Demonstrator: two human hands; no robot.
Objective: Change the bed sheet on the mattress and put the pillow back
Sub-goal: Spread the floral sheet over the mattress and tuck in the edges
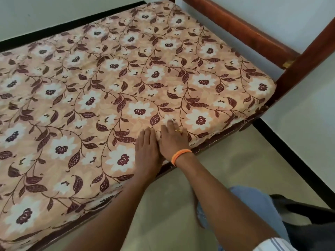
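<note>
Fingers point(169, 126) of both hands lie straight on the sheet point(112, 84).

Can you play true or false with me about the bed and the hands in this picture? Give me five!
1. Both hands lie flat on the flowery sheet. True: the left hand and right hand rest side by side near the bed's edge.
2. A pillow sits on the bed. False: no pillow is in view.
3. The right wrist wears an orange band. True.
4. The sheet is plain blue. False: it is peach with white flowers and dark leaves.
5. The left hand grips the wooden frame. False: it rests on the sheet, away from the frame.
</note>
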